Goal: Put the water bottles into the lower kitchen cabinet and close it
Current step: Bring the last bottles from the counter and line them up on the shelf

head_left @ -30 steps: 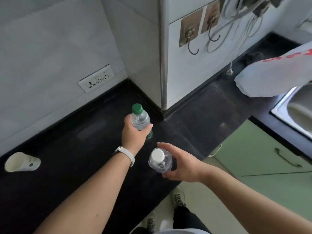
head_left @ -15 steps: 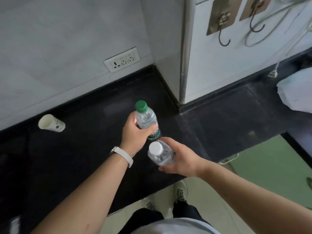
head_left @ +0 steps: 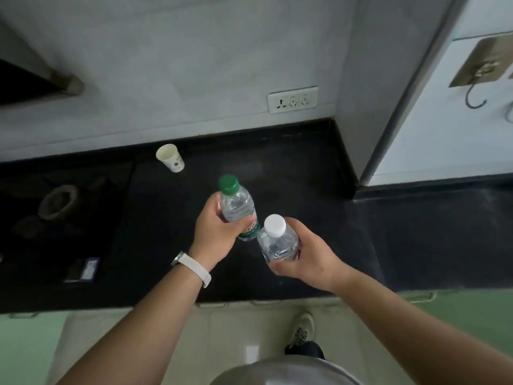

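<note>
The left hand is closed around the body of the green-capped bottle, fingers wrapped on its far side and thumb across the near side just above the green label. The bottle stands nearly upright, its cap tipped a little to the far left, held above the black countertop. A white watch band circles the left wrist.

The right hand grips the white-capped bottle from the right and near side, fingers curled beneath and thumb along the right of its clear body. This bottle sits just right of and nearer than the green-capped one; the two bodies look close enough to touch at the label, though contact cannot be confirmed.

Farther out, a paper cup lies on its side on the counter to the far left, well apart from both bottles. A wall socket is on the far wall, and a hook hangs on the white panel at the far right. Green cabinet fronts show below the counter's near edge, and a shoe is on the pale floor.
</note>
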`<state>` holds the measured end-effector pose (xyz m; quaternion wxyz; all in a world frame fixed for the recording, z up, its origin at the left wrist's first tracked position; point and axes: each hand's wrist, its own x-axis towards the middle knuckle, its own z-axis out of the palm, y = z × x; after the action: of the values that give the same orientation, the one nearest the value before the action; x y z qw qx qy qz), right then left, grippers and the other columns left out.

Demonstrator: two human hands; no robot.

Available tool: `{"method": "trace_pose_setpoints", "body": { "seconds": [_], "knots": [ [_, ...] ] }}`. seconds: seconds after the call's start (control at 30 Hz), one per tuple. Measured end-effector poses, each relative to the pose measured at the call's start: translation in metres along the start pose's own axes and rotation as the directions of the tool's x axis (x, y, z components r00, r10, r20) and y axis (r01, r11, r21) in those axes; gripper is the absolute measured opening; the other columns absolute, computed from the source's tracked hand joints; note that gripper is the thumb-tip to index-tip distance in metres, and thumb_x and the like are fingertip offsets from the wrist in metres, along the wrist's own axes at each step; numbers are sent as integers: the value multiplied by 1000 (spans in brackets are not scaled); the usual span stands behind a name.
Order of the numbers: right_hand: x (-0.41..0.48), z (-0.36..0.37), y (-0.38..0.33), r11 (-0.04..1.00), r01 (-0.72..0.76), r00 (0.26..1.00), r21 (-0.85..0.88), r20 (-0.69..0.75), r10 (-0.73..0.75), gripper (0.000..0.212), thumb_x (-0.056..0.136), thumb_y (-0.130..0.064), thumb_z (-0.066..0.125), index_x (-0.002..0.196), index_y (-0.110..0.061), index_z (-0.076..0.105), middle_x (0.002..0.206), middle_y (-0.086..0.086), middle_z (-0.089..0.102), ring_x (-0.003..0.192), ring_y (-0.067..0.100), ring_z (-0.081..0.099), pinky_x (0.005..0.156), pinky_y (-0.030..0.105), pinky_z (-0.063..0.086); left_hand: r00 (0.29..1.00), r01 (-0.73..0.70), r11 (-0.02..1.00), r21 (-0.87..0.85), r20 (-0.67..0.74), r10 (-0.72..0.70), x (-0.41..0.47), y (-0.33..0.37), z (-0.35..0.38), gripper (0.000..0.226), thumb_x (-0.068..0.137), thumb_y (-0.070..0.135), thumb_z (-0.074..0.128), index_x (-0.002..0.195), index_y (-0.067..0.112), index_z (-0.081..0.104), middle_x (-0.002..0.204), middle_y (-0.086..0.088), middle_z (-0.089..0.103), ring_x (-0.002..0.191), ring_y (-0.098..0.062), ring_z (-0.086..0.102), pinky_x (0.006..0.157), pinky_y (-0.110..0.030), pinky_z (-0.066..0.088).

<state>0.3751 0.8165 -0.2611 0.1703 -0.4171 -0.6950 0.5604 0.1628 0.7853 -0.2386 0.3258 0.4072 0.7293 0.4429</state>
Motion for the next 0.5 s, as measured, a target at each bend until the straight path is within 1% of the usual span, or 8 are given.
{"method": "trace_pose_setpoints", "body": {
  "seconds": [0.07, 0.17, 0.3, 0.4, 0.5],
  "knots": [
    [-1, 20, -12, 1000, 23, 999, -5, 28, -22, 73, 61, -41, 84, 117, -62, 41, 110, -17, 66, 102, 6, 65, 92, 38, 54, 999, 12, 1000, -22, -51, -13, -18, -10, -27, 52, 71, 18, 92, 113, 27, 63, 105, 8, 73, 96, -5, 70, 88, -32, 57],
    [-5, 55, -30, 998, 58, 995, -20, 80, -56, 74, 61, -41, 85, 117, -62, 42, 111, -17, 65, 104, 6, 64, 93, 39, 54, 989, 27, 999, -42, -146, -33, -53, -28, -69, 53, 71, 18, 92, 115, 26, 63, 106, 10, 73, 96, -3, 69, 86, -27, 55],
    [-21, 113, -57, 995, 91, 986, -29, 143, -86, 71, 60, -41, 85, 112, -67, 43, 109, -18, 67, 101, 5, 65, 92, 39, 55, 956, 60, 995, -82, -281, -81, -113, -58, -129, 52, 69, 16, 92, 112, 28, 64, 103, 10, 74, 94, -6, 70, 85, -30, 56],
    [-42, 161, -81, 991, 129, 971, -34, 207, -119, 69, 66, -33, 86, 113, -62, 47, 107, -19, 67, 99, 5, 66, 89, 38, 57, 922, 87, 989, -118, -366, -125, -169, -81, -175, 53, 69, 16, 91, 113, 29, 64, 102, 12, 73, 93, -5, 70, 84, -30, 57],
    [-67, 212, -102, 985, 170, 952, -28, 262, -157, 63, 73, -22, 85, 107, -60, 48, 104, -22, 66, 96, 3, 66, 87, 31, 57, 882, 97, 986, -138, -447, -150, -227, -103, -218, 53, 70, 17, 90, 113, 33, 63, 105, 14, 72, 96, -2, 68, 80, -20, 55]
  ]
}}
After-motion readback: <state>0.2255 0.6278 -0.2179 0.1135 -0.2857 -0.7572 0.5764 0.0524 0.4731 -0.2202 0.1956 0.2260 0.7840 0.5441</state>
